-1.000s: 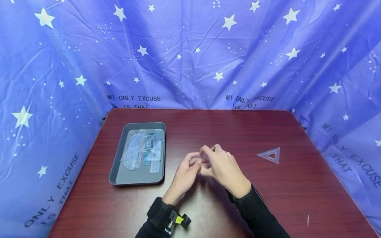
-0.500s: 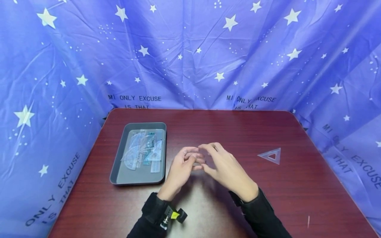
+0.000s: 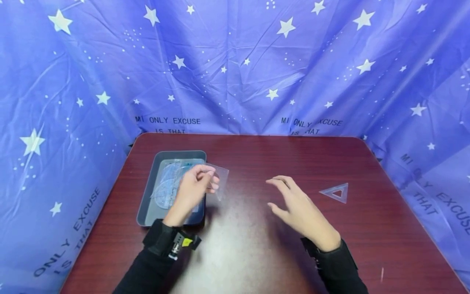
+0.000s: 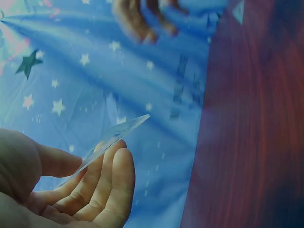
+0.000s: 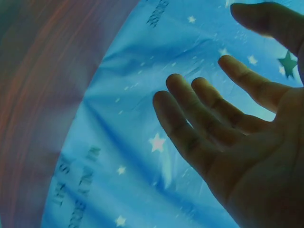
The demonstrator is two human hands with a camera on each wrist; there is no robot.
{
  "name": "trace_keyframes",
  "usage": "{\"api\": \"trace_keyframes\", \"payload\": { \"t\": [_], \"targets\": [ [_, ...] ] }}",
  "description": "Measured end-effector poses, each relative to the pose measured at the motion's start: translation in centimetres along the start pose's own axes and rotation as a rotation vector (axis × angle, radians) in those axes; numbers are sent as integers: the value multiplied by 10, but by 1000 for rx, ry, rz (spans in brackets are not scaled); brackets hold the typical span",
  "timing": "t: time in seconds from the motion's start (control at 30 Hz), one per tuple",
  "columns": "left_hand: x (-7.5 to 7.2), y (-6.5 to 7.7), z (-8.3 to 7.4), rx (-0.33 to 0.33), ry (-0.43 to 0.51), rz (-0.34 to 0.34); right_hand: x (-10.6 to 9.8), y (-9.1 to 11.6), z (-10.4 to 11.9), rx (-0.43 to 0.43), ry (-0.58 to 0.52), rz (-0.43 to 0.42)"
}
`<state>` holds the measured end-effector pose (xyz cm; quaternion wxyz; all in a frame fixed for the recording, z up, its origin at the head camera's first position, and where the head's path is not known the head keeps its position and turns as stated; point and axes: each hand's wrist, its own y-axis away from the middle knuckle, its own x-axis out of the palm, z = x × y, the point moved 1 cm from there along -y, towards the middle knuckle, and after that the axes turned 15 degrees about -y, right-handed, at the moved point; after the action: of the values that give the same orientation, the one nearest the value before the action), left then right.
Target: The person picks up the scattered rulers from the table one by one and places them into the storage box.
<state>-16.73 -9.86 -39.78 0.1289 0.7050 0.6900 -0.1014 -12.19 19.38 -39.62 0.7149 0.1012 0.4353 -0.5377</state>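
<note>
My left hand point(image 3: 192, 185) pinches a clear triangular set square point(image 3: 223, 176) between thumb and fingers, over the right side of the grey tray point(image 3: 144, 208). In the left wrist view the set square point(image 4: 116, 135) is seen nearly edge-on, tilted, with the thumb on one face and the fingers behind. Over the middle of the table my right hand point(image 3: 299, 204) is held with fingers spread and nothing in it; the right wrist view shows its bare palm point(image 5: 256, 166). Inside the tray lie clear protractors point(image 3: 164, 200) and rulers, partly hidden by the left hand.
Another clear set square point(image 3: 344, 193), with a triangular cutout, lies on the right of the dark red table point(image 3: 257, 155). A thin pale streak point(image 3: 382, 274) shows near the front right. Behind the table hangs a blue star-patterned curtain point(image 3: 235, 73).
The hands have parted from the middle. The left has moved left to the tray, carrying the clear set square; the right has let go and drawn back to the right.
</note>
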Motion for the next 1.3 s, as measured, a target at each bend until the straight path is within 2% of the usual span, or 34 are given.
{"api": "trace_keyframes", "payload": {
  "t": [0.2,0.4,0.57,0.77,0.93,1.03,1.2,1.3],
  "targets": [
    [-34,-15,5,-64,-101,-10,-8,18,-26,108,-3,0],
    [-57,-28,14,-179,-264,60,-12,35,-50,192,-6,-17],
    [-69,-40,29,-223,-399,132,-15,46,-63,197,-4,-39],
    [-75,-60,49,-231,-560,223,-16,53,-69,167,12,-68],
    [-81,-68,55,-268,-669,283,-15,56,-71,169,18,-64],
    [-86,-72,57,-266,-722,280,-15,57,-72,183,15,-61],
    [-92,-84,66,-211,-889,227,-16,59,-73,197,16,-59],
    [-96,-102,93,-160,-986,164,-16,60,-73,193,16,-65]
  ]
}}
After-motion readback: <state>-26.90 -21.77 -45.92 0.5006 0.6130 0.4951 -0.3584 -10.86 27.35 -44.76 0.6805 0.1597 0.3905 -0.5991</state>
